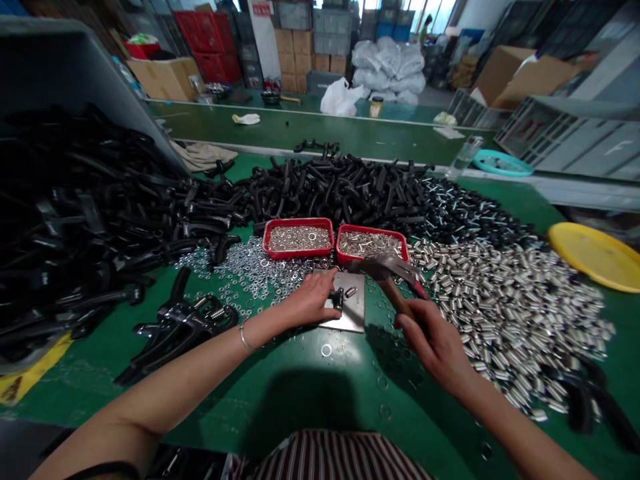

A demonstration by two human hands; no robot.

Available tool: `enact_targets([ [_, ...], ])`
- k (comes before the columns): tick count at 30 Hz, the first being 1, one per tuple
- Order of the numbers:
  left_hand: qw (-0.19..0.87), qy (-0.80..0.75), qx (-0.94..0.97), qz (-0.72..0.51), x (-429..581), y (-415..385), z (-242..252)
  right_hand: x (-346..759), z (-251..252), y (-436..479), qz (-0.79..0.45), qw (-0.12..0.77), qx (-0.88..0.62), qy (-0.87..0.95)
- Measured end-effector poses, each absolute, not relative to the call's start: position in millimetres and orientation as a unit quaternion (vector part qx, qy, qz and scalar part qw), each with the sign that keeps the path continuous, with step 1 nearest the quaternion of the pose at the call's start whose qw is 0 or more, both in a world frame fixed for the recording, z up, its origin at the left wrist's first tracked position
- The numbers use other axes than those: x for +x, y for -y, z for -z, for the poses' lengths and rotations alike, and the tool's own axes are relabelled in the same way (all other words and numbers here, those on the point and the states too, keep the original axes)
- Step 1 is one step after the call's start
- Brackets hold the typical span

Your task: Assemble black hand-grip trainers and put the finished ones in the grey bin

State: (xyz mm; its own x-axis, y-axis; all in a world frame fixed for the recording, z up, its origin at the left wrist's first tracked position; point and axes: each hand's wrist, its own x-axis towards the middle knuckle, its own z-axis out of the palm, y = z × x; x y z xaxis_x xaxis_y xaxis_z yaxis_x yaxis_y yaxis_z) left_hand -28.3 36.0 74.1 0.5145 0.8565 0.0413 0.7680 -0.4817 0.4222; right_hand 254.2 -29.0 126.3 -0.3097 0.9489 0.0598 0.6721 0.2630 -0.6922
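Head view: a green bench [210,420] fills the lower and middle frame; a second green surface [190,123] crosses behind it.
Room: stacked crates and cartons at the top, white sacks [387,63] at upper centre right, one open cardboard box [530,77] at upper right, one distant person [426,30] at the top.
Metal plate: one [355,320], flat on the bench at frame centre.
Small black part: one [339,300], on the plate.
Silver sleeve: one [351,292] on the plate, just beside that part; many more heaped [530,307] at right.
Left hand: one [315,297], grip closed about the small black part.
Right hand: one [439,339], right of centre, grip wrapped round a hammer.
Hammer: one [397,298], wooden-handled, its head near the plate's upper right.
Red trays: two [299,254], side by side above the plate, filled with small metal pieces.
Dishes: one yellow [597,257] at right, one turquoise [520,171] at upper right.
Washers: too many to count [245,267], left of centre.
Black parts: uncounted heaps [330,187], upper centre and left.
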Motion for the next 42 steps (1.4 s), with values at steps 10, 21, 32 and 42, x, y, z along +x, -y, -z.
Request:
enact_targets([
  [10, 0.247, -0.496, 0.813, -0.18, -24.0, -25.1, -76.0, 261.0, -72.7, 2.5, -0.334, 0.245, -0.579, 0.703],
  [21, 0.205, -0.445, 0.809, -0.325, -0.2, 31.5, -99.6, 202.3, -82.5, 1.4, -0.516, 0.371, -0.489, 0.598],
  [32, -0.017, -0.697, 0.686, -0.207, -175.0, -151.3, -118.1, 236.1, -61.6, 26.1, -0.371, 0.369, -0.545, 0.655],
  [42, -0.053, -0.652, 0.733, -0.187, -109.7, -267.0, -101.1, 176.1, -61.5, 38.9, -0.657, 0.372, -0.483, 0.443],
])
